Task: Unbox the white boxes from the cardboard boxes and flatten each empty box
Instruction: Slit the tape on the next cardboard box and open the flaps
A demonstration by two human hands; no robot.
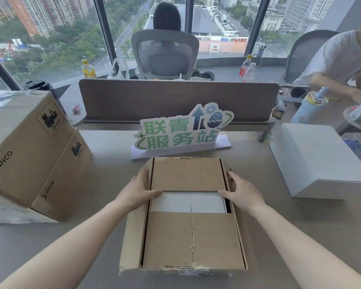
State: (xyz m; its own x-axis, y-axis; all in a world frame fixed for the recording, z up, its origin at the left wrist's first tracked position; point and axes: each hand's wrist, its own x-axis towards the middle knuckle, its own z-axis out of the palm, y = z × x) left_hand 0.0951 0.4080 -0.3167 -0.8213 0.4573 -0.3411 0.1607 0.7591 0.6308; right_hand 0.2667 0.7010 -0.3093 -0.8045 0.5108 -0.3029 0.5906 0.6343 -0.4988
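Note:
An opened cardboard box [169, 243] lies on the desk in front of me, its two inner flaps folded down over the contents. Between the flaps shows a strip of a white box [188, 202]. My left hand [139, 189] rests on the box's left side, fingers up along the outer flap and thumb lying across the white box's far edge. My right hand [241, 189] mirrors it on the right side, thumb pointing inward at the flap's edge. A second white box [319, 161] sits out on the desk at the right.
Two stacked PICO cardboard boxes [27, 151] stand tilted at the left. A green-and-white sign [179, 132] stands behind the open box, in front of a desk divider [175, 99]. A seated person's arm [340, 84] and a blue bottle [308, 107] are at the right.

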